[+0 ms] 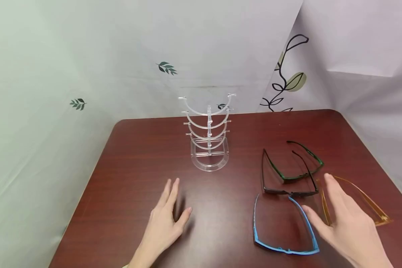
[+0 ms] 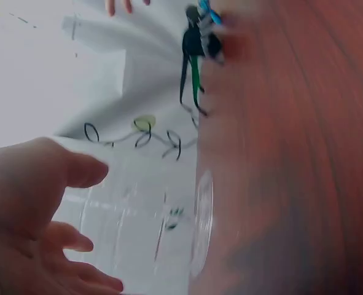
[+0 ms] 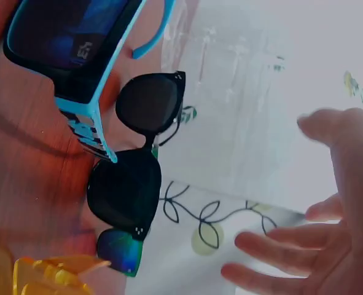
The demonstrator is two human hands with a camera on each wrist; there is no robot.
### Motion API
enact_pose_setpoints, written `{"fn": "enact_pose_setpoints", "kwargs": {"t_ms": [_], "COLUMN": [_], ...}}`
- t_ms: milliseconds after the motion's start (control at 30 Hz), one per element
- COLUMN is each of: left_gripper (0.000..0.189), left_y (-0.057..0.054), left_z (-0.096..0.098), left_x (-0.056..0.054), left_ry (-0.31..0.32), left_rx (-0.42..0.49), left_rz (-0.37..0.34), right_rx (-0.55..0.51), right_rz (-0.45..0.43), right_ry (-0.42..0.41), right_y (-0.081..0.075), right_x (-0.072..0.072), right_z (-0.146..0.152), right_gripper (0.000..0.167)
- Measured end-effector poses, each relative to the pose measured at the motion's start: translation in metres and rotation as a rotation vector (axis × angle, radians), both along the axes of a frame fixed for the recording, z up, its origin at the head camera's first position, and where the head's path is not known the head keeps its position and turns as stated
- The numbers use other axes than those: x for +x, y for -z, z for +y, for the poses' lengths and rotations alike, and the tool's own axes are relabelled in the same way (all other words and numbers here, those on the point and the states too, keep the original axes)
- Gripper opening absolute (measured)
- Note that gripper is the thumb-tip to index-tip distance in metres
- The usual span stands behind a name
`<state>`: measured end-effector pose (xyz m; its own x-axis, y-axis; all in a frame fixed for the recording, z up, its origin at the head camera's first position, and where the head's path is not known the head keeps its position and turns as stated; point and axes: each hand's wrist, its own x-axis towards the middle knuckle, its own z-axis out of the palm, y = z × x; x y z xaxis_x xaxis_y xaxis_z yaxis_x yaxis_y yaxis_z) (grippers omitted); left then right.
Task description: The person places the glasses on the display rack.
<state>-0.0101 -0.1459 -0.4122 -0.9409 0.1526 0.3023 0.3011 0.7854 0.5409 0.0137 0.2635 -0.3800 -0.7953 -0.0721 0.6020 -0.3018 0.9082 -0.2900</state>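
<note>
My left hand (image 1: pixel 164 225) hovers over the table's near left-middle, fingers extended and thumb apart, holding nothing. On the right, my right hand (image 1: pixel 351 227) is above the sunglasses, its fingers spread and nothing gripped. It overlaps part of the amber-framed pair (image 1: pixel 382 219) in the head view. Blue-framed sunglasses (image 1: pixel 288 251) lie just left of that hand. Beyond them are black sunglasses (image 1: pixel 289 193) and a green-framed pair (image 1: pixel 296 178), overlapping in view. In the right wrist view, dark lenses show on the black pair (image 3: pixel 126 190). A clear tiered eyewear stand (image 1: pixel 209 124) stands at the back middle.
The dark red wooden table (image 1: pixel 134 156) has rounded back corners. Pale fabric (image 1: pixel 120 56) with leaf prints hangs behind it and along both sides. The stand's curved arms hold no glasses.
</note>
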Motion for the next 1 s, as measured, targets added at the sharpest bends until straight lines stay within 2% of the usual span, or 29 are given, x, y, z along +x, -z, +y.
{"fn": "enact_pose_setpoints", "kwargs": {"t_ms": [100, 167, 300, 400, 467, 567, 667, 800, 1000], "left_gripper": [0.075, 0.063, 0.047, 0.045, 0.046, 0.048, 0.049, 0.049, 0.050], "left_y": [0.003, 0.006, 0.011, 0.014, 0.015, 0.016, 0.019, 0.022, 0.025], "left_z": [0.012, 0.022, 0.041, 0.051, 0.057, 0.064, 0.072, 0.080, 0.093], "left_x": [0.000, 0.000, 0.006, 0.010, 0.012, 0.011, 0.010, 0.008, 0.006], "left_ry": [0.039, 0.084, 0.162, 0.198, 0.211, 0.222, 0.217, 0.197, 0.186], "left_rx": [0.167, 0.302, 0.554, 0.633, 0.680, 0.788, 0.882, 0.911, 0.930], "left_rz": [0.025, -0.022, -0.258, -0.435, -0.525, -0.642, -0.723, -0.759, -0.782], "right_rx": [-0.004, -0.035, -0.144, -0.203, -0.248, -0.309, -0.381, -0.510, -0.625], "right_rz": [0.076, 0.062, -0.129, -0.242, -0.292, -0.390, -0.544, -0.721, -0.824], "right_ry": [0.043, 0.080, 0.217, 0.312, 0.353, 0.407, 0.446, 0.445, 0.391], "right_y": [-0.001, 0.000, 0.004, 0.010, 0.014, 0.020, 0.024, 0.028, 0.033], "right_x": [0.007, 0.013, 0.030, 0.039, 0.043, 0.048, 0.051, 0.055, 0.056], "right_z": [0.004, 0.006, 0.004, 0.002, 0.002, 0.005, 0.010, 0.017, 0.022], "right_gripper": [0.076, 0.062, 0.034, 0.026, 0.023, 0.024, 0.033, 0.049, 0.059]}}
